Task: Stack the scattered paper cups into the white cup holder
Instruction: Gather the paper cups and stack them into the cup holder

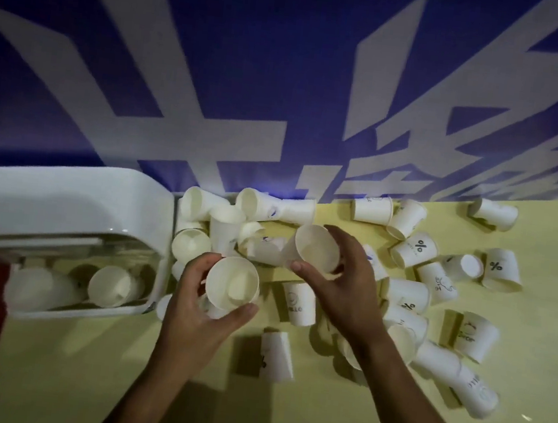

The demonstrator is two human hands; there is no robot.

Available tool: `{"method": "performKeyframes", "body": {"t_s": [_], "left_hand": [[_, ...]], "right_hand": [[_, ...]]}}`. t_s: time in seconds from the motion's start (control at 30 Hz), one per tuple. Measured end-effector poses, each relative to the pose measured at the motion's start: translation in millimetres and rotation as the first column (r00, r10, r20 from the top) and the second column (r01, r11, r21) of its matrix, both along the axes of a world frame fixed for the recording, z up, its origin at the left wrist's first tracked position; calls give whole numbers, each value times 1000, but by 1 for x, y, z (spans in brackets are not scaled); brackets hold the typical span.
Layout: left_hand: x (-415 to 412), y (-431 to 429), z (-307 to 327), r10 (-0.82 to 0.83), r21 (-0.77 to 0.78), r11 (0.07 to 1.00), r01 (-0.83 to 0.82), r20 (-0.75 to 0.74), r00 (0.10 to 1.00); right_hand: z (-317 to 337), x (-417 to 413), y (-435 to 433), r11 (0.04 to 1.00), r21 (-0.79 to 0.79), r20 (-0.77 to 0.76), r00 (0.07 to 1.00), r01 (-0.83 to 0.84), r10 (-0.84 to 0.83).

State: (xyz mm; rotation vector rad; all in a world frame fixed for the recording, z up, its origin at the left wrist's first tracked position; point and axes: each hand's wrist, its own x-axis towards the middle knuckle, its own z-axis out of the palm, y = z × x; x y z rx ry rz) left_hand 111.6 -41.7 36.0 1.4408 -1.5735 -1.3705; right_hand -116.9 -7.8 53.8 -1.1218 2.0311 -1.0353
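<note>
My left hand grips a white paper cup with its mouth turned up toward me. Just to the right, my right hand holds another paper cup by its rim, mouth facing me. The white cup holder lies at the left of the table; a cup and other cups show through its clear lower part. Several more paper cups lie scattered behind and to the right of my hands, some printed with "%".
The yellow table has bare surface at the front left. A blue banner with big white characters hangs behind the table. Dark red floor shows at the left edge and bottom right. A cup lies at the far right corner.
</note>
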Motion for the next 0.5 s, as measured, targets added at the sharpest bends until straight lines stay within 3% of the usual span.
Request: {"method": "performKeyframes", "body": {"t_s": [0.27,0.5], "left_hand": [[157,-12,21,125,-146,983,-114,71,990],[271,-41,-2,318,-311,913,-265,133,939]], "right_hand": [[16,166,6,996,-53,102,992,-73,78],[16,267,-16,989,-83,221,965,-123,139]]}}
